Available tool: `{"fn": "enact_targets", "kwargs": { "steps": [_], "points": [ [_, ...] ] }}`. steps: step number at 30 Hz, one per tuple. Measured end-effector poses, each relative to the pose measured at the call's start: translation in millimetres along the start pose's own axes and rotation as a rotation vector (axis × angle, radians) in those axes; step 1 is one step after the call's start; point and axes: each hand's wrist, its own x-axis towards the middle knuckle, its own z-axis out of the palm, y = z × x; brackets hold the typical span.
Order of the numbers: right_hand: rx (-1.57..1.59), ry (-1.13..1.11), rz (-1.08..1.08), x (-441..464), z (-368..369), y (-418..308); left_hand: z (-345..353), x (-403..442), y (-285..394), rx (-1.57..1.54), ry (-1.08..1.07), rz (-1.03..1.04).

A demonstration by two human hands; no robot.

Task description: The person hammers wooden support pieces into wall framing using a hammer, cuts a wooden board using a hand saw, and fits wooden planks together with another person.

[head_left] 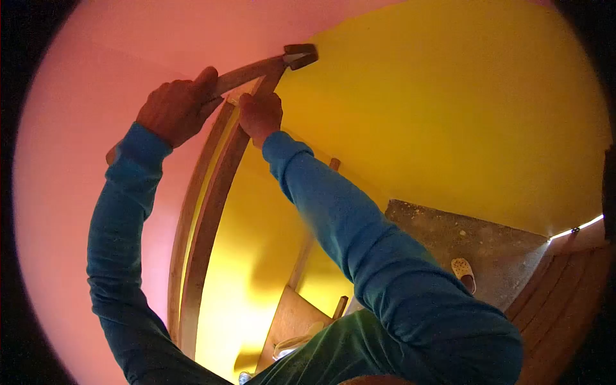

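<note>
Pink surface fills the view from 7 to 12 o'clock, meeting a yellow surface that spreads from 12 to 3; speckled grey floor shows at 4, with a pale shoe on it. Toward 11, the left hand grips the wooden handle of a hammer, its head near 12. The right hand is curled closed at the long wooden frame, just below the hammer; whether it pinches anything small, I cannot tell.
</note>
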Motion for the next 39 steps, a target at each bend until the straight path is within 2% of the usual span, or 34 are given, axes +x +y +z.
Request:
{"fn": "enact_targets", "kwargs": {
  "steps": [1, 3, 5, 6, 8, 9, 11, 13, 16, 17, 19, 20, 23, 25, 26, 28, 30, 31, 32, 34, 35, 37, 39],
  "points": [
    [0.155, -0.029, 0.154, -8.8, -11.7, -10.4, -4.9, -7.5, 8.5, -0.036, 0.045, -0.001],
    [0.278, -0.028, 0.170, -5.2, -9.3, -8.6, -17.0, -14.2, 23.3, -0.137, 0.199, 0.035],
    [0.186, 0.047, 0.034, -5.1, -0.5, 0.5, -21.7, -25.8, 36.0, -0.287, 0.377, 0.092],
    [0.036, 0.123, -0.118, -1.6, 4.8, 5.0, -17.1, -24.3, 31.7, -0.229, 0.288, 0.073],
    [-0.032, 0.064, -0.176, 1.2, 7.0, 8.8, -8.1, -18.2, 17.3, -0.106, 0.112, 0.029],
    [0.048, -0.074, -0.073, -3.7, -7.4, -0.4, -10.0, -14.1, 16.4, -0.078, 0.031, -0.007],
    [-0.046, -0.175, -0.124, -0.3, -18.8, -8.5, -18.3, 2.0, 17.3, -0.021, -0.102, -0.074],
    [-0.387, -0.120, -0.383, -2.5, -15.2, -2.6, -30.3, -6.2, 26.8, -0.126, 0.084, 0.011],
    [0.140, -0.314, 0.241, 3.7, -19.3, -9.5, -36.4, -20.2, 43.9, -0.296, 0.377, 0.109],
    [0.055, -0.193, 0.129, 2.5, -13.3, -6.2, -37.1, -21.7, 46.3, -0.350, 0.479, 0.132],
    [-0.111, 0.055, -0.113, 1.3, 2.3, 4.4, -7.9, -11.2, 16.3, -0.152, 0.178, 0.040],
    [-0.160, 0.046, -0.155, -0.2, 3.7, 7.3, -5.5, -8.1, 12.9, -0.057, 0.022, -0.009],
    [-0.202, 0.075, -0.227, 5.7, 10.0, 11.8, -15.7, -5.8, 7.9, -0.109, -0.009, 0.027],
    [-0.097, 0.127, -0.176, -0.1, 16.5, 12.9, -41.8, -13.7, 35.6, -0.217, 0.112, -0.028],
    [-0.162, 0.096, -0.202, -0.7, 17.2, 13.7, -48.8, -17.4, 44.9, -0.268, 0.175, -0.056],
    [-0.270, 0.039, -0.250, 2.0, 14.2, 16.6, -30.8, -18.6, 46.5, -0.312, 0.478, 0.078],
    [-0.322, -0.023, -0.282, 3.8, 6.3, 11.2, -12.2, -14.8, 35.8, -0.209, 0.408, 0.074],
    [-0.335, -0.058, -0.286, 0.9, 0.8, 6.3, -4.8, -5.5, 17.0, -0.091, 0.177, 0.003],
    [-0.243, -0.070, -0.200, -9.5, -9.3, -0.2, -0.4, -5.6, 8.9, 0.016, -0.063, -0.077],
    [-0.047, -0.057, -0.035, -9.9, -27.1, -19.3, -22.5, -2.8, 13.9, 0.024, -0.007, -0.043],
    [-0.046, -0.043, 0.004, -15.3, -25.1, -17.6, -31.9, -7.2, 21.4, 0.015, 0.000, -0.027],
    [-0.037, 0.007, 0.052, -4.3, -13.1, -14.9, -52.0, -15.7, 44.2, -0.175, 0.163, 0.014],
    [-0.008, -0.179, 0.012, -2.6, -11.2, -2.0, -45.6, -19.8, 49.6, -0.288, 0.302, 0.071]
  ]
}}
